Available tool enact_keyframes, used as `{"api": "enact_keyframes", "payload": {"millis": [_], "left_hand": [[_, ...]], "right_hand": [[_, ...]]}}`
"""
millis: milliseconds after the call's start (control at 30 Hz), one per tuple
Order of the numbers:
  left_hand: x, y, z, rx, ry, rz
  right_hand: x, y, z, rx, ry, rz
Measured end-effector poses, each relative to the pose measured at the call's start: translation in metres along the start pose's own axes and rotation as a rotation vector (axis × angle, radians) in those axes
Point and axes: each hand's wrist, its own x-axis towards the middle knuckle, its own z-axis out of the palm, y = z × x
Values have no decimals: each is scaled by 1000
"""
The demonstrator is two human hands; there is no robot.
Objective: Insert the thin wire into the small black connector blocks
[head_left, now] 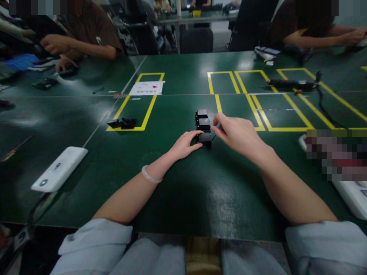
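Three small black blocks stand in a row on the green table [177,191], running away from me. My left hand [185,145] grips the nearest black block [204,139], thumb on its near side and fingers on its far side. Just beyond are the middle block [203,122] and the farthest block [202,113]. My right hand [229,128] is at the right of the row, its fingers pinched together around a thin dark item, too small to make out, that points toward the nearest block.
A white numbered box [60,169] lies at left, another white device [351,194] at right. Black parts [123,123], a paper sheet [147,88] and a black tool with cable [292,83] lie farther back. People sit across the table.
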Motion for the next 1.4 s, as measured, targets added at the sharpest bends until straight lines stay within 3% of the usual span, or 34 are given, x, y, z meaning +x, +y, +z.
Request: {"api": "enact_keyframes", "payload": {"millis": [1400], "left_hand": [[0,-3,1,6,0,-7]], "right_hand": [[1,-1,-1,-14,-25,10]]}}
